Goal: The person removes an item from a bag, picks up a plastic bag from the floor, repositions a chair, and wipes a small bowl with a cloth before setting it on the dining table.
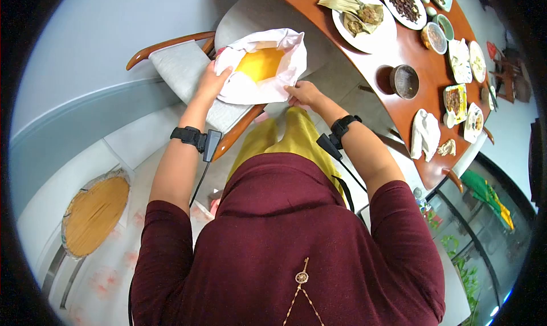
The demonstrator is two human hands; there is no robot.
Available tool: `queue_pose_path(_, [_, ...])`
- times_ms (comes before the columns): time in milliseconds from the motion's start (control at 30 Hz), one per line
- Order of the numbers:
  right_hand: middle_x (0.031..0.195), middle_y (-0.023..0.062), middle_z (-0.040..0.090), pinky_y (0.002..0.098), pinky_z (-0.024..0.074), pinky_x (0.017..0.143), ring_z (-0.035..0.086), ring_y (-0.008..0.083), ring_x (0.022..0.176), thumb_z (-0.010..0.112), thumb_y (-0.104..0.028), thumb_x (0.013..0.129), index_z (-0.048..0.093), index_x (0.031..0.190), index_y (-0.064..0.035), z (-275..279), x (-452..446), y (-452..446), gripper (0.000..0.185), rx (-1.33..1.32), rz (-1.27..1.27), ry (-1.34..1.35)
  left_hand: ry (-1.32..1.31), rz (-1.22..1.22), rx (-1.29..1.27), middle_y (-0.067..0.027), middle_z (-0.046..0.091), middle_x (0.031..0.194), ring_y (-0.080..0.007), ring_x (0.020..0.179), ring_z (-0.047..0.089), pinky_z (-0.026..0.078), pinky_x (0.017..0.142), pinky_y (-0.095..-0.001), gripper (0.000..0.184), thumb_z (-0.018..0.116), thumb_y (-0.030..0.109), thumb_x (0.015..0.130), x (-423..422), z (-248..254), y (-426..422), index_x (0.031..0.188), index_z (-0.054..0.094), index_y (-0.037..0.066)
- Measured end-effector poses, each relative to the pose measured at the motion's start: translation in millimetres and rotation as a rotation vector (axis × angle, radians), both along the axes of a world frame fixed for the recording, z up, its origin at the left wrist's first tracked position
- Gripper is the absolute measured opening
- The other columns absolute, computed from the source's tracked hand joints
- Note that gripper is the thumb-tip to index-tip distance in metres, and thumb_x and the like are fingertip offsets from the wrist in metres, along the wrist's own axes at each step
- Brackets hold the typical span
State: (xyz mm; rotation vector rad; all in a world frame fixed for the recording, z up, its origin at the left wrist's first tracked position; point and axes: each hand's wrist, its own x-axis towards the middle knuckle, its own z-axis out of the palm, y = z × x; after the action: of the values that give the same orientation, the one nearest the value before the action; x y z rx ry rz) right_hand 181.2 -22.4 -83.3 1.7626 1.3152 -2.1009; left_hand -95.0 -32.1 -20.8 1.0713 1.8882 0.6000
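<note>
In front of my body I hold a white bag (292, 64) by its sides, its mouth open towards me. A bright yellow inside shows through the opening; I cannot tell whether that is a lining or contents. At the bag's left side, my left hand (213, 84) is closed on the edge, with some fingers hidden behind it. My right hand (305, 94) pinches the lower right edge between thumb and fingers. Behind the bag stands a chair (176, 70) with a pale cushion and wooden arms.
To the right is a wooden table (364, 70) with a plate (379, 38) of leaf-wrapped food, a dark bowl (404, 81), several other dishes and a crumpled white cloth (425, 133). A round wooden stool (96, 215) stands at the lower left by the wall.
</note>
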Motion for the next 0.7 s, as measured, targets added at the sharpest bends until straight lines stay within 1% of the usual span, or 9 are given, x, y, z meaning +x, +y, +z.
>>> queue_pose_path(33, [0.072,0.0118,0.064,0.0267,0.0492,0.055,0.062,0.0174,0.062,0.056,-0.040,0.083,0.058,0.088,0.0021,4.7,-0.5,1.4,0.042,0.000,0.021,-0.005,-0.001,0.015,0.003,-0.0173,0.057,0.109,-0.0227,0.099,0.056,0.043,0.084,-0.0310,0.058,0.064,0.028,0.078,-1.1,1.8,-1.2,0.121,0.043,-0.004])
queue_pose_path(100, [0.072,0.0120,0.064,0.0264,0.0492,0.055,0.062,0.0176,0.062,0.054,-0.042,0.084,0.059,0.088,0.0023,8.7,-3.3,4.5,0.045,0.003,0.055,-0.011,-0.143,-0.038,-0.066,-0.0193,0.049,0.121,-0.0225,0.110,0.049,0.038,0.093,-0.0304,0.066,0.062,0.030,0.081,-4.7,5.1,-3.3,0.129,0.033,-0.005])
queue_pose_path(167, [0.071,0.0121,0.064,0.0265,0.0482,0.053,0.062,0.0181,0.061,0.054,-0.048,0.082,0.059,0.088,0.0023,7.6,-7.1,7.4,0.051,-0.093,0.067,-0.076,-0.112,-0.039,-0.056,-0.0197,0.048,0.123,-0.0226,0.111,0.048,0.037,0.093,-0.0303,0.067,0.062,0.030,0.081,-4.9,7.3,-7.3,0.130,0.032,-0.004])
queue_pose_path(300, [0.070,0.0125,0.064,0.0269,0.0475,0.051,0.062,0.0180,0.059,0.054,-0.050,0.081,0.060,0.088,0.0022,15.7,-15.9,5.8,0.053,-0.085,0.040,-0.103,-0.027,-0.052,-0.039,-0.0204,0.046,0.125,-0.0228,0.114,0.047,0.037,0.094,-0.0301,0.069,0.062,0.029,0.081,-13.1,3.2,-17.4,0.132,0.030,-0.004])
queue_pose_path(367, [0.068,0.0136,0.064,0.0290,0.0482,0.047,0.062,0.0194,0.055,0.056,-0.038,0.083,0.061,0.080,0.0058,11.6,-18.4,4.5,0.044,-0.068,0.028,-0.133,0.000,-0.066,-0.042,-0.0204,0.046,0.125,-0.0229,0.114,0.047,0.036,0.095,-0.0300,0.069,0.062,0.029,0.081,-14.9,8.5,-21.5,0.132,0.029,-0.004])
queue_pose_path(467, [0.067,0.0138,0.064,0.0291,0.0479,0.047,0.062,0.0195,0.054,0.056,-0.030,0.083,0.061,0.078,0.0052,7.3,-21.9,2.6,0.035,-0.035,-0.042,-0.086,-0.039,-0.086,-0.038,-0.0201,0.046,0.126,-0.0230,0.115,0.046,0.036,0.095,-0.0302,0.068,0.061,0.028,0.081,-21.4,10.7,-27.1,0.133,0.028,-0.003])
queue_pose_path(567, [0.069,0.0083,0.063,0.0265,0.0463,0.051,0.059,0.0154,0.056,0.057,-0.029,0.081,0.059,0.081,-0.0017,20.6,-28.6,5.8,0.028,-0.092,-0.060,-0.044,-0.093,-0.085,-0.011,-0.0192,0.046,0.126,-0.0229,0.115,0.046,0.036,0.095,-0.0304,0.066,0.060,0.026,0.082,-33.4,-3.4,-34.7,0.133,0.029,-0.002])
queue_pose_path(600, [0.069,0.0072,0.063,0.0262,0.0465,0.053,0.059,0.0149,0.056,0.057,-0.025,0.081,0.058,0.079,-0.0027,28.0,-33.3,6.0,0.022,-0.080,-0.061,-0.057,-0.082,-0.085,-0.002,-0.0186,0.046,0.126,-0.0227,0.115,0.046,0.036,0.095,-0.0303,0.065,0.060,0.024,0.083,-33.7,2.5,-33.3,0.134,0.029,-0.001])
queue_pose_path(700, [0.069,0.0065,0.063,0.0258,0.0467,0.055,0.059,0.0150,0.058,0.056,-0.023,0.081,0.059,0.079,-0.0034,43.7,-37.7,6.4,0.020,-0.083,-0.094,-0.040,-0.010,-0.048,-0.032,-0.0165,0.046,0.126,-0.0215,0.112,0.048,0.038,0.093,-0.0298,0.062,0.058,0.020,0.083,-33.3,22.6,-36.7,0.134,0.029,0.001])
